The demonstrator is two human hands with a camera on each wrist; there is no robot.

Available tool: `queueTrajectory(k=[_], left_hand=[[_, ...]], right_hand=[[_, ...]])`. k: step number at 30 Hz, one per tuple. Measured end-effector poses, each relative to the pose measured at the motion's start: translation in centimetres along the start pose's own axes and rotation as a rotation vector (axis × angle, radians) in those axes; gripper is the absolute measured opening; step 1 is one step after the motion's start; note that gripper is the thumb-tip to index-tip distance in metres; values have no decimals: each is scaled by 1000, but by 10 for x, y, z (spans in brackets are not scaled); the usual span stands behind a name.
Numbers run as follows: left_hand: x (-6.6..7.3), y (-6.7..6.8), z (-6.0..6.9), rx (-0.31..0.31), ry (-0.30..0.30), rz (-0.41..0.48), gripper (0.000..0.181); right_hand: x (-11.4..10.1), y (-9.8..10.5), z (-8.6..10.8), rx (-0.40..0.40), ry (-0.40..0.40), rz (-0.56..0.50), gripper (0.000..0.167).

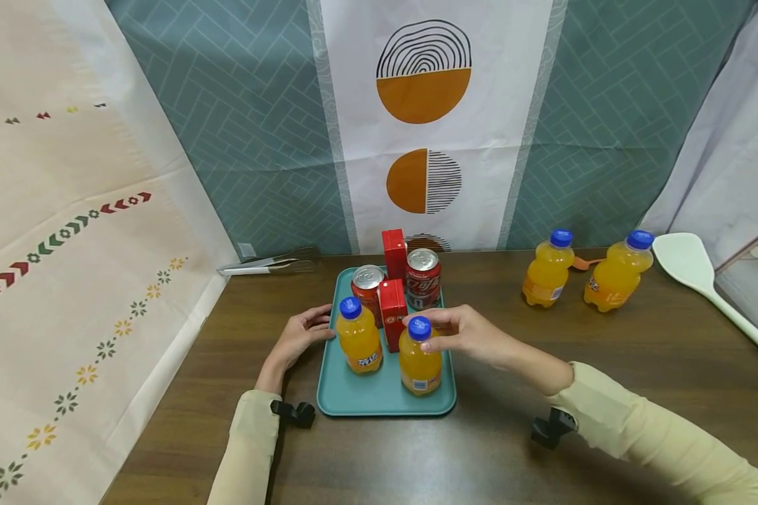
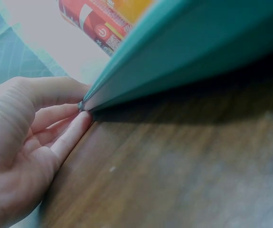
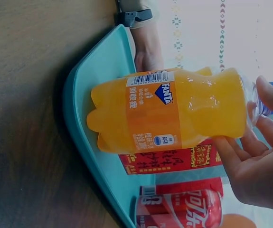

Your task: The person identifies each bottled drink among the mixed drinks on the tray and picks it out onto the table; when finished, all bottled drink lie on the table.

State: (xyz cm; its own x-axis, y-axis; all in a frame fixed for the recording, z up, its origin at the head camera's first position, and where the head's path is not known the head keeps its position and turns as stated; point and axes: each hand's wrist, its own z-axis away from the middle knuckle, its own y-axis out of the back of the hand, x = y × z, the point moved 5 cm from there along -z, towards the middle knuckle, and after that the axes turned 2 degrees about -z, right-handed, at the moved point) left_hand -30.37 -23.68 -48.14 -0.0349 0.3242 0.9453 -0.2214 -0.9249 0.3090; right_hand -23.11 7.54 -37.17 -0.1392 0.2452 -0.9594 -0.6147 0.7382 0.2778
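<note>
A teal tray [image 1: 354,401] on the brown table holds two orange-drink bottles, two red cans and two red cartons. The right hand [image 1: 474,337] grips the neck of the front-right bottle [image 1: 420,361], which is upright over the tray; in the right wrist view its fingers are curled round the neck of that bottle [image 3: 150,111]. At the tray's left edge is the left hand [image 1: 298,338]; the left wrist view shows that hand [image 2: 32,137] with thumb and fingers pinching the rim [image 2: 122,57]. The other bottle [image 1: 360,344] stands at the tray's left side.
Two more orange bottles [image 1: 546,273] [image 1: 617,277] stand at the back right of the table, with an orange utensil [image 1: 584,263] between them. A white spatula [image 1: 688,263] leans at the far right. Whisk-like metal utensils [image 1: 268,266] lie at the back left, by the cloth-covered wall.
</note>
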Motion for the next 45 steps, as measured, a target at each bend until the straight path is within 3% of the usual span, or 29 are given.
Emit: queueTrajectory(k=[20,29,34,41,45], left_hand=[[-1,-2,0,-4,-9,15,61],[-3,-1,-1,9,-14,16,60],[-7,-2,0,8,1,17,61],[-5,-5,0,-11,-44,38,61],[-3,-2,-2,5,-38,24,61]], right_hand=[[-11,12,7,43,60,-21,50],[-35,36,16,113,150,-48,48],[-42,48,24,151,148,-22,47],[-51,63,38,157,170,15,41],[-55,74,45,163,181,44,40]])
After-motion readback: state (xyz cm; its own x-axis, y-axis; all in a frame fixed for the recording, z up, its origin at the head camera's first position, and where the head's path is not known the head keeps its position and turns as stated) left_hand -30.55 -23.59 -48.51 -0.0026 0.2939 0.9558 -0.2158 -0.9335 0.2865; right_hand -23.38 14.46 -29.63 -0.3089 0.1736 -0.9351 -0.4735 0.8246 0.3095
